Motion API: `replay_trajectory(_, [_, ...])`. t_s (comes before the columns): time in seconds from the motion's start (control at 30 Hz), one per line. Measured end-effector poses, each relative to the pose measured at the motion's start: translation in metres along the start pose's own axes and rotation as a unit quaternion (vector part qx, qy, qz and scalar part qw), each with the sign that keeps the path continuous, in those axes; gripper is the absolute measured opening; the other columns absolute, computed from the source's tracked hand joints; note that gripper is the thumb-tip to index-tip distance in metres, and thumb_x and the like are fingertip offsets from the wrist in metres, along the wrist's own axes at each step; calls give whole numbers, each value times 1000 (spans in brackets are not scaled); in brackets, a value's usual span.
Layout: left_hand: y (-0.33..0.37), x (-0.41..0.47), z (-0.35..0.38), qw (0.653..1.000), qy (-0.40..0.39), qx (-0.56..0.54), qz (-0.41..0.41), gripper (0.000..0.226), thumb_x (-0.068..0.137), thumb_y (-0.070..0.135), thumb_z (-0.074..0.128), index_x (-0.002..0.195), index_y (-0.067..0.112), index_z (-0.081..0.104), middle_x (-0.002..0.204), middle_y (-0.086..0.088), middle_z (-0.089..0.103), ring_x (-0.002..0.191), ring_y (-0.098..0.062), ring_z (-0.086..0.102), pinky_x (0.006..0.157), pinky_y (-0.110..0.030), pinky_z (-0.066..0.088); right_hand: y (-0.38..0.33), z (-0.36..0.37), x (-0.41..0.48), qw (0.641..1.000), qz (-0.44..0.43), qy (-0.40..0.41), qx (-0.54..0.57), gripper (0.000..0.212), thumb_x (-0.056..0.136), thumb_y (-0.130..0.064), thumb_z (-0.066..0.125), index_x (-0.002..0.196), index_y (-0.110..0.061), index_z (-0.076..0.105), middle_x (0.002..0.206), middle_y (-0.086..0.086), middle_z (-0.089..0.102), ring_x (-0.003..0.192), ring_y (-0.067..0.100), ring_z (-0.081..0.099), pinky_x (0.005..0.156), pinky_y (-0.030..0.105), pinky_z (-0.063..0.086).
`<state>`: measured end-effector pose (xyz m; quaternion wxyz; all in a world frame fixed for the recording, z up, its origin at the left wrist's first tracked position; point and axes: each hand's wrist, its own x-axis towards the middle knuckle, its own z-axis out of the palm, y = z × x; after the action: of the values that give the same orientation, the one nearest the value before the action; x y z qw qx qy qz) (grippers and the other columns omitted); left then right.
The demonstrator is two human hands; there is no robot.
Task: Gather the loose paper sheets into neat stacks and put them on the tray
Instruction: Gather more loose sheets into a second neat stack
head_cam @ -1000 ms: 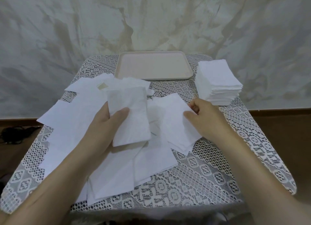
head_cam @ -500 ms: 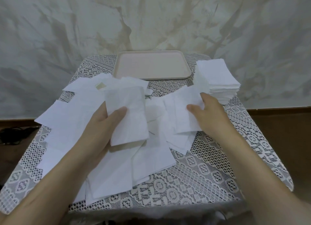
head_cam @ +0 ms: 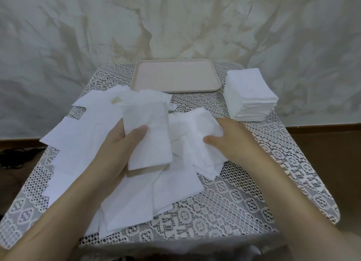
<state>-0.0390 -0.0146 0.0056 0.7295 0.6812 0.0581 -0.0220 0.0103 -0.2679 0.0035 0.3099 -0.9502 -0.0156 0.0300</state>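
Gripped a small bundle of sheets (head_cam: 150, 139) with the left hand (head_cam: 117, 151), thumb across its front, fingers hidden behind. Pinched one crumpled loose sheet (head_cam: 197, 128) with the right hand (head_cam: 236, 141), fingertips lost behind the paper. Found the other sheets (head_cam: 78, 143) overlapping on the lace-covered counter (head_cam: 244, 192), too layered to count; a neat stack (head_cam: 248, 85) just right of the tray (head_cam: 175, 75), at the far edge.

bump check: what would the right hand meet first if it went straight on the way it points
Probably the bundle of white paper sheets in the left hand; the right hand, pinching a loose sheet, points leftward at it; depth unclear.
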Motion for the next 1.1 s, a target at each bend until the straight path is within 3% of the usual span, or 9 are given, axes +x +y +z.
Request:
replay_trajectory(0.1, [0,0,0,1000,6,5,1,27,108,22,54,132,25,66,118,0,79,105,-22,77,71,-32,63,3,-1,2,1000,6,-14,-10,22,92,-32,70,100,-11,67,96,4,68,91,29,63,73,36,45])
replay_trajectory(0.27, [1,-1,-1,1000,9,21,2,26,108,25,54,129,31,68,120,-2,78,114,-32,73,95,-69,52,8,-1,1,999,14,-24,20,22,93,-27,68,87,-6,64,85,8,66,81,30,62,64,35,41])
replay_trajectory(0.47, [2,-2,1,1000,12,24,5,27,108,25,53,130,30,67,120,-1,78,113,-29,74,102,-69,49,14,4,5,988,15,60,139,26,100,-29,59,97,-4,62,96,12,68,92,33,65,83,45,53])
replay_trajectory(0.6, [1,-1,0,1000,11,18,0,27,108,25,54,132,29,67,121,-2,78,116,-33,72,100,-68,51,6,2,6,962,19,115,247,14,102,-23,57,100,-10,64,101,2,70,98,23,66,87,39,52])
replay_trajectory(0.73, [2,-1,0,1000,12,20,-1,27,108,25,55,132,29,66,122,-2,77,115,-32,73,102,-71,50,11,5,8,975,31,68,208,10,98,-25,60,99,-16,64,99,-1,69,97,24,67,83,38,54])
replay_trajectory(0.87, [2,-1,0,1000,12,18,-3,28,108,26,55,134,30,65,124,-2,77,115,-31,73,101,-73,50,11,1,5,982,41,28,181,29,88,-32,68,114,-19,68,106,-4,72,98,22,69,92,47,56])
replay_trajectory(0.97, [3,-2,0,1000,9,15,-5,28,109,24,53,134,29,65,124,-7,76,116,-38,71,97,-80,45,14,-5,5,985,59,3,165,17,91,-25,71,104,-13,74,98,0,75,92,23,72,90,48,58])
replay_trajectory(1.03, [2,-1,0,1000,11,15,-7,28,109,21,51,132,28,65,122,-6,77,113,-34,73,87,-68,57,16,-9,4,986,52,18,157,13,92,-23,70,99,-13,74,95,0,75,91,24,72,87,46,58])
replay_trajectory(1.1, [2,-1,0,1000,16,15,-7,28,109,19,50,129,27,66,116,-1,79,105,-25,76,72,-43,63,14,-14,3,978,32,75,191,8,93,-22,70,99,-18,74,96,-4,75,93,21,71,82,39,57])
